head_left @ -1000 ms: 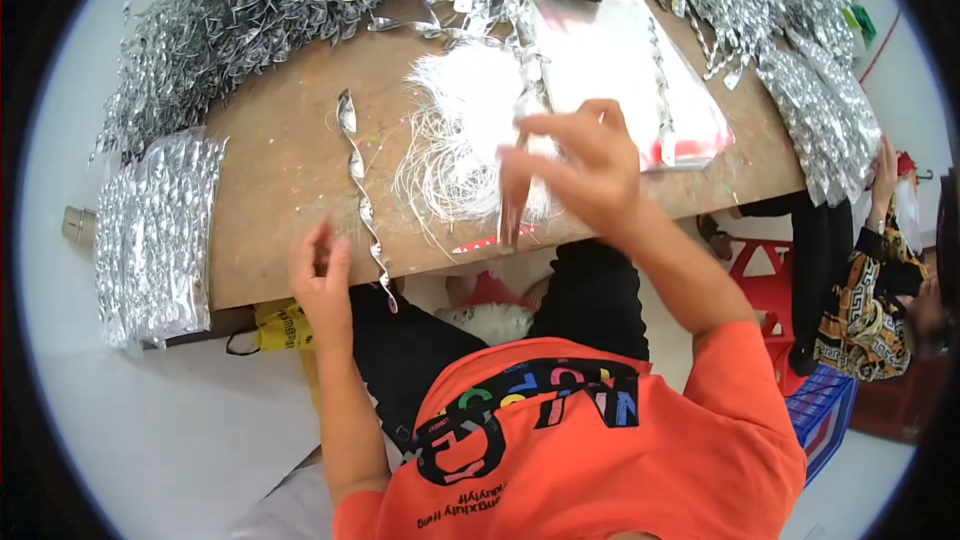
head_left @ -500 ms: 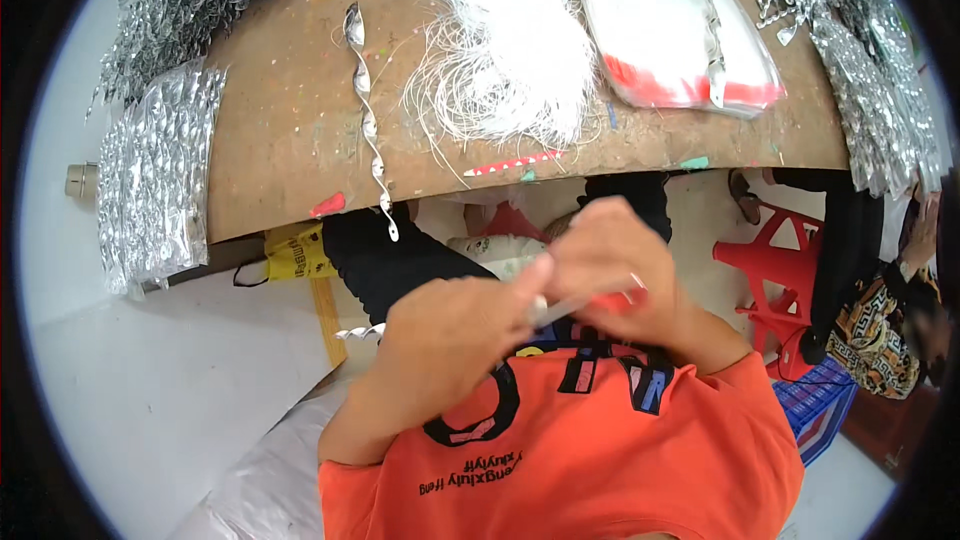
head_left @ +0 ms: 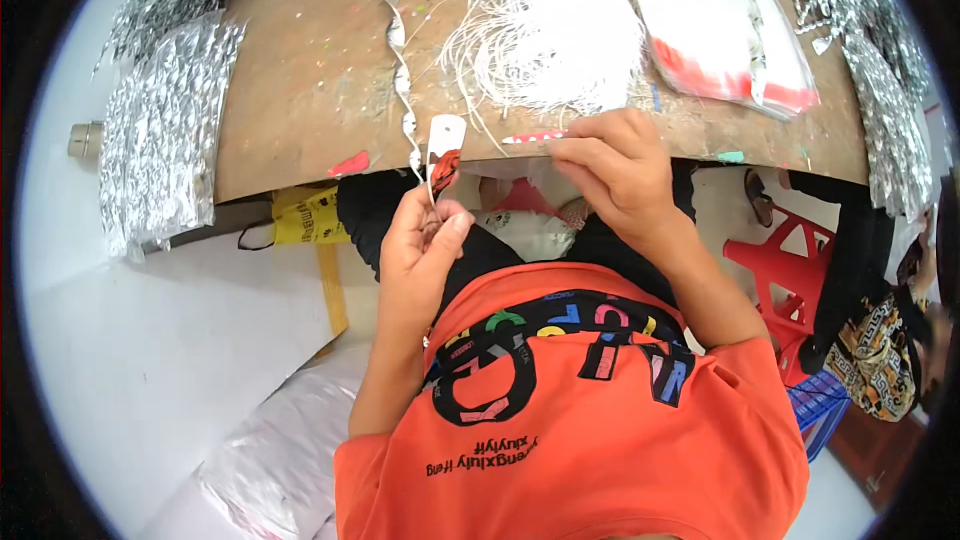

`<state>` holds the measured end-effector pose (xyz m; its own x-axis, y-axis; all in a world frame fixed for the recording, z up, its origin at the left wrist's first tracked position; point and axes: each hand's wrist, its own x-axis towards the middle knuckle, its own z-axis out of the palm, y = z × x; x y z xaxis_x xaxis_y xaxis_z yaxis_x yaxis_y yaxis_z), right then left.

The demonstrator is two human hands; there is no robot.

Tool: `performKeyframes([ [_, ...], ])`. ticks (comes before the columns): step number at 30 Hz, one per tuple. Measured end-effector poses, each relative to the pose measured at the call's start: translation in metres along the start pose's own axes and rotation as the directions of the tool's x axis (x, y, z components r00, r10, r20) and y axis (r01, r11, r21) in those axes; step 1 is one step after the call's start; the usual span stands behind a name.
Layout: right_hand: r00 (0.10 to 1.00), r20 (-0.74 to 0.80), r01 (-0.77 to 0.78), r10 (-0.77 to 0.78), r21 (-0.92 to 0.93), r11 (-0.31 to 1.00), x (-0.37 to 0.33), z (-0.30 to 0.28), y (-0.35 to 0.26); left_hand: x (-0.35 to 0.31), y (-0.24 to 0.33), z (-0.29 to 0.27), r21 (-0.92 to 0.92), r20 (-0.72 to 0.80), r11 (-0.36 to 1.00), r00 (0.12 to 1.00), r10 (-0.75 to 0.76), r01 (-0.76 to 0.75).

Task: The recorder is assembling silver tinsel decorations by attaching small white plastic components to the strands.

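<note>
My left hand (head_left: 422, 240) is closed, thumb against fingers, on a holed strip (head_left: 445, 152) with a white end and a red and black part. It stands up from the fingers near the table's front edge. Just beyond it lies a silver twisted strip (head_left: 399, 60), its near end reaching down to the left hand. My right hand (head_left: 625, 175) is at the table edge with fingers curled and pinched. Its fingertips cover the right end of a red strip with white marks (head_left: 530, 138). Whether they grip that strip or something thin cannot be seen.
On the brown table (head_left: 310, 70) lie a heap of white strings (head_left: 550, 35) and clear bags with a red band (head_left: 720, 30). Silver twisted strips (head_left: 165, 130) hang at the left edge, more (head_left: 885, 130) at the right. A red stool (head_left: 785, 265) and another person's dark-trousered leg (head_left: 848, 260) are at right.
My hands have moved apart from in front of my shirt. The left went forward with the holed strip upright; the right reached the table edge. The view has shifted slightly.
</note>
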<state>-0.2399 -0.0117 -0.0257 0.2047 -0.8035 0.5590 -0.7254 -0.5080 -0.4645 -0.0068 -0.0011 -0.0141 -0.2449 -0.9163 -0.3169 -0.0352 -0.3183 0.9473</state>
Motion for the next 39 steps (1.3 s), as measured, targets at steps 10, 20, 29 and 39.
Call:
performKeyframes([
  [10, 0.998, 0.021, 0.068, -0.066, -0.145, 0.987, 0.016, 0.039, -0.011, -0.001, -0.001, -0.005, -0.032, -0.099, 0.999, 0.995, 0.002, -0.005],
  [20, 0.997, -0.013, 0.076, -0.078, -0.104, 0.992, 0.015, 0.043, -0.011, 0.024, -0.023, -0.015, 0.35, -0.303, 0.911, 0.894, 0.33, -0.217],
  [29, 0.996, 0.093, -0.054, 0.015, 0.432, 0.9, 0.022, 0.012, -0.035, 0.03, -0.02, -0.043, 0.288, -0.425, 0.921, 0.827, 0.368, -0.262],
  [39, 0.886, 0.398, -0.462, 0.238, 0.712, 0.529, 0.013, -0.001, -0.049, 0.001, 0.013, -0.019, 0.477, -0.181, 0.817, 0.873, 0.454, -0.326],
])
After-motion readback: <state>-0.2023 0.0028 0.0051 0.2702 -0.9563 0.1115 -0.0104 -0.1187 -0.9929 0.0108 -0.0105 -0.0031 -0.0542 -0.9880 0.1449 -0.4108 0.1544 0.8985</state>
